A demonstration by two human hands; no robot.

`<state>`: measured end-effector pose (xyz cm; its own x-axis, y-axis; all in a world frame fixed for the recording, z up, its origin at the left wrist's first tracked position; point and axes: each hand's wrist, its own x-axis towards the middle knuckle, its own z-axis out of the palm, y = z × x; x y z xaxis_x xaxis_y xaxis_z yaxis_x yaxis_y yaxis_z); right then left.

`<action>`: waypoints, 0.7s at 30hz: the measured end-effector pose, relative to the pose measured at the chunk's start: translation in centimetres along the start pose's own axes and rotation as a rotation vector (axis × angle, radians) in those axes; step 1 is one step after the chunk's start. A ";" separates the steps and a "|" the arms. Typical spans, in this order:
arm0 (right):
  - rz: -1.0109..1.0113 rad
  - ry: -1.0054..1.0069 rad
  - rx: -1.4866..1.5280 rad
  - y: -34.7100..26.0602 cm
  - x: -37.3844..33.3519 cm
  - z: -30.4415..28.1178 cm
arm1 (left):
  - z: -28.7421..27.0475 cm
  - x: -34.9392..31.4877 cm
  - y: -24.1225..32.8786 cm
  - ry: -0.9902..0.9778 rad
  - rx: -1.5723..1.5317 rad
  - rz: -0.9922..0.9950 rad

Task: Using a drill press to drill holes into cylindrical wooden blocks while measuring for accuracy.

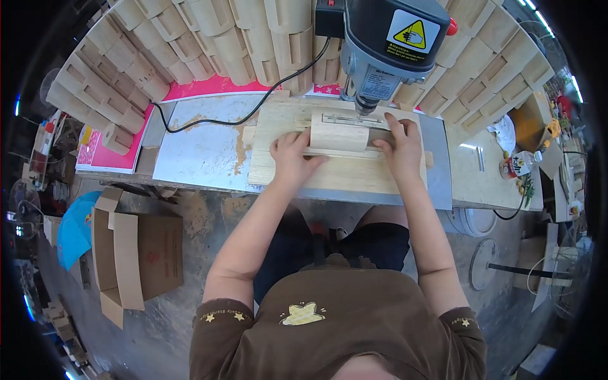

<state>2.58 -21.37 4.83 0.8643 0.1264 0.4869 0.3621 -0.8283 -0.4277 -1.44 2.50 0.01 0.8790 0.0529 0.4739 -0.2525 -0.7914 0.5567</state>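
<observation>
A pale, rounded wooden piece (339, 135) with a long slot along its upper side lies crosswise on a flat wooden board (364, 168). Just above the slot is the chuck of a blue-grey and black bench drill (365, 104); whether the bit touches the wood cannot be made out. My left hand (293, 154) holds the left end of the piece, its thumb stretched along the near edge. At the other end, the thumb and fingers of my right hand (403, 144) grip the piece from both sides. Parts of both ends are hidden by my fingers.
Stacks of similar slotted wooden pieces (212, 44) line the bench's back, with more stacks (494, 66) behind right. A black cable (221, 121) crosses the bench at left. A bottle (520, 164) stands far right. An opened cardboard box (155, 256) sits on the floor at left.
</observation>
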 end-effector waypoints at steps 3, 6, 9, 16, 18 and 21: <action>0.036 -0.007 -0.003 -0.5 0.0 0.1 | 0.2 0.2 -0.6 -0.010 -0.011 -0.002; 0.007 -0.047 0.114 0.2 0.2 -0.9 | 0.0 0.4 -0.6 -0.016 -0.049 0.014; -0.002 0.116 0.476 0.3 2.3 -3.2 | -0.1 0.5 -0.5 -0.019 -0.054 0.015; -0.025 0.290 0.513 -3.9 14.9 -11.3 | -0.2 0.4 -0.4 -0.052 -0.028 -0.027; 0.021 0.160 0.562 -2.6 16.5 -11.5 | -0.1 0.5 -0.2 -0.036 -0.041 -0.011; -0.102 0.151 0.479 -2.9 15.8 -12.9 | -0.2 0.5 0.0 0.060 0.022 0.060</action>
<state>10.68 -24.02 23.63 0.7690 0.0836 0.6337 0.5918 -0.4679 -0.6564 -1.11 2.62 0.41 0.8365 0.0414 0.5464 -0.2940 -0.8076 0.5113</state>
